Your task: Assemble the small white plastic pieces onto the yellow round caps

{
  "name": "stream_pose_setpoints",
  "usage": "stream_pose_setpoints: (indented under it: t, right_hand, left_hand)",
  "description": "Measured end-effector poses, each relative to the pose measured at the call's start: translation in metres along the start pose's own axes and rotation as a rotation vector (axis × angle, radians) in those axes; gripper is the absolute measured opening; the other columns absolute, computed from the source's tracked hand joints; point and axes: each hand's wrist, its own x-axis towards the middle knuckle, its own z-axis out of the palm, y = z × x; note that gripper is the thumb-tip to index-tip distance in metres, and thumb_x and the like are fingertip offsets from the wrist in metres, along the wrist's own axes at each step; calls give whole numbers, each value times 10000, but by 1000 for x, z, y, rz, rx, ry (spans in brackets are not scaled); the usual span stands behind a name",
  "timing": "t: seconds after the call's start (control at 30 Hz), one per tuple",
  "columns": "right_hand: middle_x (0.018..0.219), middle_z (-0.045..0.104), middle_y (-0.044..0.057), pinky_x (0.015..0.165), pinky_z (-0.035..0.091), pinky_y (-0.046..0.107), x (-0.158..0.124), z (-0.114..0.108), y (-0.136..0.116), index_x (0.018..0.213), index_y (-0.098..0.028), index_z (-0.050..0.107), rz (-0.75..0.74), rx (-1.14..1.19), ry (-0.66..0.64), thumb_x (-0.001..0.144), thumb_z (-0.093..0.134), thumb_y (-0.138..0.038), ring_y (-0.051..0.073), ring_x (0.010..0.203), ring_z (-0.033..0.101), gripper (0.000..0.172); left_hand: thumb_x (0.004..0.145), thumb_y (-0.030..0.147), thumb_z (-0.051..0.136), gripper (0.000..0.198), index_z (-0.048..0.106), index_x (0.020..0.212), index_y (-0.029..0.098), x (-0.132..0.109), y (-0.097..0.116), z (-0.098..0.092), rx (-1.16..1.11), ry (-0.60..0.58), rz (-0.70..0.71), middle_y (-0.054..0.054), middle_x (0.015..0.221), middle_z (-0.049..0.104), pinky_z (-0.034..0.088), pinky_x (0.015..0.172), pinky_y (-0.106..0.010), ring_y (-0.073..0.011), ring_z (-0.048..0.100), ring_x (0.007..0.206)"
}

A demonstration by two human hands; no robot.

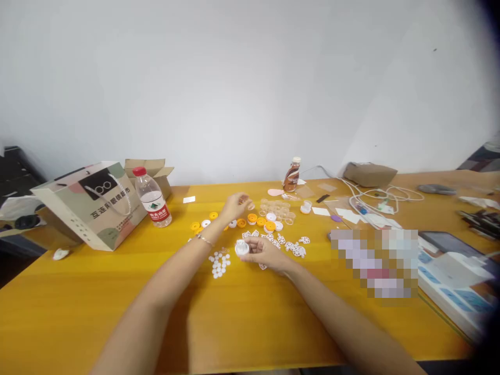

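Observation:
My right hand (265, 253) holds a white round plastic part (241, 248) between thumb and fingers, above the table. Farther out, my left hand (235, 204) has its fingers closed on a small clear plastic cup (250, 206). Right of that hand stand several more clear cups (278, 208) in rows. Orange caps (241, 223) and white caps (278, 226) lie just in front of them. White perforated pieces (296, 248) are spread around and beyond my right hand. Small white discs (219, 264) lie in a loose group left of the held part.
A water bottle (153, 200) and a paper bag (91, 205) stand at the left, with a cardboard box (162, 177) behind. A brown drink bottle (291, 177) stands near the wall. White cables (375, 196), paper pieces and a white box (449, 291) occupy the right side.

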Motion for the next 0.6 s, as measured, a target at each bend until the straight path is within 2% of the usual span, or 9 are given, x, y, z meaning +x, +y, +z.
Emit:
stream_pose_setpoints:
  t: [0.13,0.23,0.33,0.47,0.6]
  right_hand:
    - [863,650,45,833,410,330,5,1,2,939,-172,603,2,42,166,587,704,-324,161,828,587,397]
    - [871,648,51,818,407,319,4,2,1,933,-162,611,5,11,183,592,698,-335,160,817,583,392]
    - [851,640,44,764,410,301,2,5,-3,931,-159,614,-10,-45,172,601,685,-355,149,765,570,390]
    - [725,594,3,627,387,244,0,8,-4,892,-156,623,-32,-131,149,628,657,-379,109,634,513,347]
    - [633,522,-33,532,326,214,2,10,-2,869,-166,623,-47,-187,183,637,646,-366,80,543,427,307]
  left_hand:
    - [770,347,538,254,593,914,145,-50,15,-46,-193,38,9,-67,896,639,473,744,-266,-150,599,803]
    - [760,352,557,259,591,930,161,-84,26,-65,-229,25,35,-53,893,626,473,744,-266,-148,589,815]
    - [767,337,554,241,596,936,170,-103,35,-68,-168,-14,108,-56,904,614,463,762,-276,-151,576,831]
    - [771,336,553,226,597,922,175,-109,39,-60,-102,-120,197,-50,876,608,459,739,-269,-139,565,793]
    - [755,351,570,242,595,915,170,-113,35,-55,-104,-120,151,-45,849,602,468,680,-244,-130,562,760]
